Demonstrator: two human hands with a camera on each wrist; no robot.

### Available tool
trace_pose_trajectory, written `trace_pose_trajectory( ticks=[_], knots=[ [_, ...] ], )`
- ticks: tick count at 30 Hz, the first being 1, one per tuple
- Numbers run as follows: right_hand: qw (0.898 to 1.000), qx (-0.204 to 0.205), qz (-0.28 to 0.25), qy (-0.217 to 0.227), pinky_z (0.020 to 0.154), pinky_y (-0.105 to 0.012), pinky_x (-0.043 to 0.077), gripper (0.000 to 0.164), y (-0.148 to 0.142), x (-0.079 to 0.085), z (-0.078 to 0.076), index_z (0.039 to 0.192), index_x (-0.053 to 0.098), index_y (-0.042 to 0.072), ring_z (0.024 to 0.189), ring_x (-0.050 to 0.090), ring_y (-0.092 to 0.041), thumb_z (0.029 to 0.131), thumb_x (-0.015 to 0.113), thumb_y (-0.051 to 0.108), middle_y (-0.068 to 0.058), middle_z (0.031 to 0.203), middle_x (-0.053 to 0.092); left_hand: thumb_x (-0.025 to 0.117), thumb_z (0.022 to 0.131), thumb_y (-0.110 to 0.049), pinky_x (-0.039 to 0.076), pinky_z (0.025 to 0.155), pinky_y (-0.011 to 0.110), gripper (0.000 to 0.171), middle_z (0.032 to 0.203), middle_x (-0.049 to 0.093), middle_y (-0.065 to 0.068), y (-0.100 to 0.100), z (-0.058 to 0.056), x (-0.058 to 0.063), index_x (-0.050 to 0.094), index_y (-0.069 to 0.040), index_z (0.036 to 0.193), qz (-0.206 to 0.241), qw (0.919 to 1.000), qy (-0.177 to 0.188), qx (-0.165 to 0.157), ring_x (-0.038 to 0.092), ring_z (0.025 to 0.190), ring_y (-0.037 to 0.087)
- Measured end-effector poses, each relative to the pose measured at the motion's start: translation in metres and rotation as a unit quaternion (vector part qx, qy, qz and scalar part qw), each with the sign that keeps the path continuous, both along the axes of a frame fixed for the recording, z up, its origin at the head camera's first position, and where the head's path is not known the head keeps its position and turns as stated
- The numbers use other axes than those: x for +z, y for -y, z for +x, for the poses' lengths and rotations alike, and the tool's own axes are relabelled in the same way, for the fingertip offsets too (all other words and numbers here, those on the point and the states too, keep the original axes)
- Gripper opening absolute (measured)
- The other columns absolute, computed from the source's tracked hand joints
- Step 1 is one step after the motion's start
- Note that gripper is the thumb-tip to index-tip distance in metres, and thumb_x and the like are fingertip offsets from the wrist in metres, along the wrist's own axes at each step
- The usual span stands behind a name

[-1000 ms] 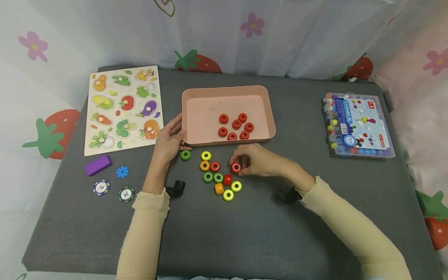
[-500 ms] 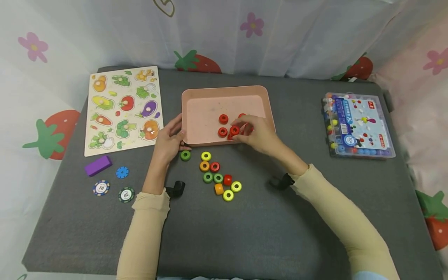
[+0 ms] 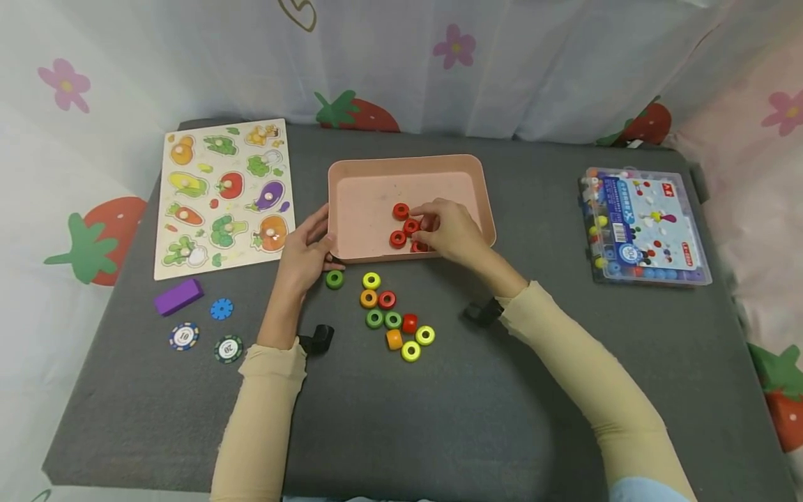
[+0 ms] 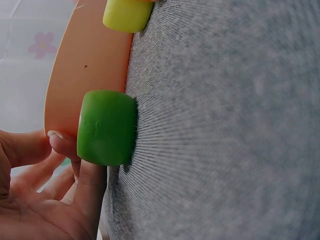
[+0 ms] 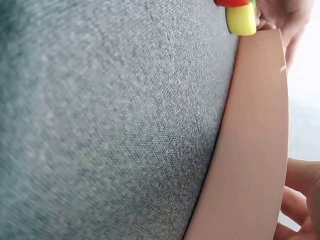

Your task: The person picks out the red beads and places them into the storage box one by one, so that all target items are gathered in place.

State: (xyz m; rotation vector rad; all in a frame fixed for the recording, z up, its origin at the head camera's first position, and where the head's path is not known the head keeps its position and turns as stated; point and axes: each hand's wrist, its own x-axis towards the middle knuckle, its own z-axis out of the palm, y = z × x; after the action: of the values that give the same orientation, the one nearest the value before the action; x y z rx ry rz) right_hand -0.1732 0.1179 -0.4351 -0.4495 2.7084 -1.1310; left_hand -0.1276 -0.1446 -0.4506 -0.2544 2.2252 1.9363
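Observation:
My left hand [image 3: 301, 254] holds the pink tray [image 3: 376, 166] at its near left corner. In the left wrist view, fingertips touch that corner close behind a green bead [image 4: 107, 127]. Over the tray's right part, my right hand [image 3: 454, 230] pinches a red bead [image 3: 410, 226] between thumb and forefinger. Other red beads [image 3: 398, 239] lie around it in the tray, some of them covered by the hand. The right wrist view shows my right fingers [image 5: 300, 200] beyond the tray wall, which hides the pinched bead.
In front of the tray lie yellow beads [image 3: 425, 335], orange beads [image 3: 369, 298], green ones and two red ones [image 3: 387, 300]. To the left are a vegetable puzzle board [image 3: 226, 195], a purple block [image 3: 178, 297] and poker chips [image 3: 184, 336]. A clear plastic case [image 3: 646, 226] sits far right.
My right hand has carried a red bead from the table in front into the tray, then slightly left and away from me. My left hand stays at the tray corner.

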Motion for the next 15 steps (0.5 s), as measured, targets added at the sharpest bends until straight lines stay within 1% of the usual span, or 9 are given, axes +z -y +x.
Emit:
trace_pose_trajectory(
  ticks=[3,5,8,11,13,15],
  knots=[
    [1.000,0.000,-0.017,-0.001,0.058,-0.028,0.044,0.031,-0.002,-0.001,0.003,0.117,0.074,0.008,0.072,0.055,-0.020,0.086,0.078,0.009,-0.007,0.087,0.062,0.051,0.104,-0.007,0.064,0.067,0.038,0.054,0.152,0.049,0.009,-0.001,0.000,0.001,0.040,-0.020,0.155,0.000,1.0000,0.001,-0.001,0.055,0.061,0.011],
    [0.999,0.013,-0.036,-0.007,0.059,-0.027,0.045,0.028,-0.005,0.000,0.007,0.114,0.074,0.007,0.072,0.054,-0.019,0.086,0.078,0.008,-0.007,0.086,0.062,0.051,0.104,-0.007,0.064,0.066,0.037,0.054,0.152,0.049,0.009,-0.001,0.000,0.001,0.040,-0.021,0.155,-0.001,1.0000,0.002,-0.001,0.056,0.061,0.011],
    [0.996,0.058,-0.061,-0.022,0.061,-0.026,0.046,0.025,-0.009,0.006,0.018,0.110,0.074,0.005,0.073,0.054,-0.018,0.085,0.079,0.007,-0.005,0.084,0.063,0.051,0.104,-0.007,0.064,0.066,0.035,0.054,0.152,0.048,0.009,-0.001,0.000,0.000,0.040,-0.020,0.155,-0.002,1.0000,0.002,0.000,0.057,0.061,0.012],
    [0.991,0.110,-0.071,-0.026,0.062,-0.026,0.047,0.025,-0.011,0.015,0.034,0.108,0.073,0.005,0.074,0.055,-0.016,0.084,0.080,0.008,-0.001,0.082,0.063,0.051,0.104,-0.006,0.064,0.065,0.035,0.054,0.152,0.048,0.009,-0.001,0.000,-0.001,0.040,-0.020,0.155,-0.003,1.0000,0.000,0.000,0.059,0.062,0.012],
    [0.987,0.146,-0.061,-0.022,0.062,-0.026,0.048,0.024,-0.011,0.019,0.045,0.107,0.073,0.006,0.074,0.055,-0.015,0.085,0.080,0.011,0.002,0.082,0.063,0.051,0.104,-0.006,0.064,0.065,0.035,0.054,0.152,0.048,0.010,0.000,-0.001,-0.001,0.040,-0.019,0.155,-0.003,1.0000,-0.002,0.000,0.059,0.061,0.012],
    [0.984,0.175,-0.040,-0.002,0.063,-0.026,0.049,0.023,-0.011,0.021,0.054,0.105,0.073,0.008,0.073,0.056,-0.013,0.085,0.081,0.014,0.004,0.082,0.063,0.051,0.104,-0.006,0.064,0.065,0.035,0.054,0.152,0.048,0.010,0.000,-0.001,-0.002,0.040,-0.019,0.155,-0.003,1.0000,-0.004,0.000,0.058,0.061,0.012]
  ],
)
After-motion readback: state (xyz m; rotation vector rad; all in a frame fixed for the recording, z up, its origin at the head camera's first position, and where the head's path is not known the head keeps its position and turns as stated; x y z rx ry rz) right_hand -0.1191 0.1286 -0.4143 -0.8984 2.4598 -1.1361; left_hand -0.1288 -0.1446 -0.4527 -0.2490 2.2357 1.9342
